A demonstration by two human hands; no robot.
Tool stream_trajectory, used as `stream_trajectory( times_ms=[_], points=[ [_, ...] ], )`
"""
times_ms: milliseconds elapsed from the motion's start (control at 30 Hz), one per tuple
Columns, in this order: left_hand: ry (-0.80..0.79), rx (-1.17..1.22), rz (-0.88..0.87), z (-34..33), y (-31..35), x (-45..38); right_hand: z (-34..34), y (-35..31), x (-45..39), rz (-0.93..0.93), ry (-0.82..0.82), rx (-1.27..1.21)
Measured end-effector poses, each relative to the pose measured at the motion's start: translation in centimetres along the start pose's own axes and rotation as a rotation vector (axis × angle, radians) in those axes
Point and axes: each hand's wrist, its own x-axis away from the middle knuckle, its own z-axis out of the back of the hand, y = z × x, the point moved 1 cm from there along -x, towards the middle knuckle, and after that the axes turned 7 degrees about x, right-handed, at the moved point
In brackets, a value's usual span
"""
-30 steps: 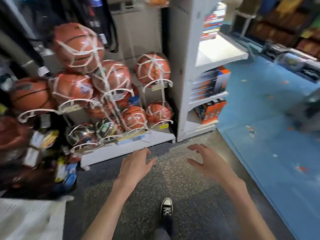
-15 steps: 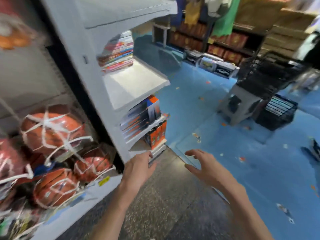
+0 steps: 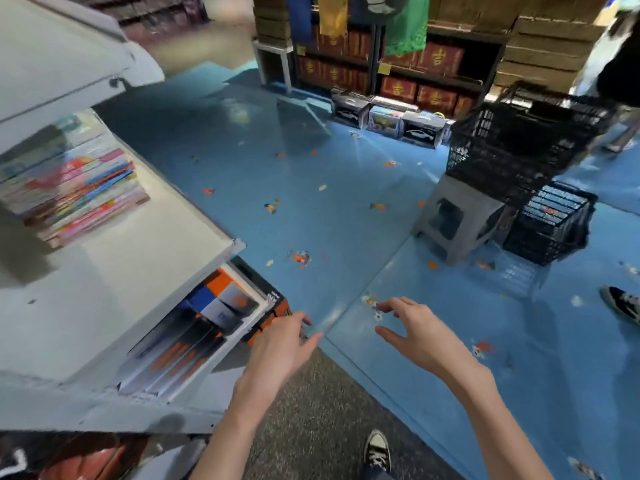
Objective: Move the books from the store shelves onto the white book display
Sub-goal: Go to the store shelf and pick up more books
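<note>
books (image 3: 74,188) lie stacked, colourful spines blurred, on the white display (image 3: 114,271); left hand (image 3: 280,344) and right hand (image 3: 420,336) hover spread, empty.

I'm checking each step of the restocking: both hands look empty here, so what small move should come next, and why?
Probably step on toward the black crates to fetch books: the left hand and right hand hold nothing, and the white display has bare shelf beside its stacked books.

Blue floor (image 3: 346,209), perhaps vinyl
</note>
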Motion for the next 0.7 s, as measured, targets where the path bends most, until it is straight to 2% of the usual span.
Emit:
stream_trajectory(
  times_ms=[367,533,700],
  points=[
    [0.091,-0.035,0.114,5.8,5.6,-19.1,9.1,4.5,-22.6,0.137,-0.054,0.019],
    [0.126,-0.014,0.162,8.5,5.1,-31.2,11.8,4.3,-35.8,0.204,-0.057,0.098],
    [0.208,0.097,0.265,14.6,3.3,-40.4,16.2,1.3,-48.0,0.300,-0.071,0.186]
  ],
)
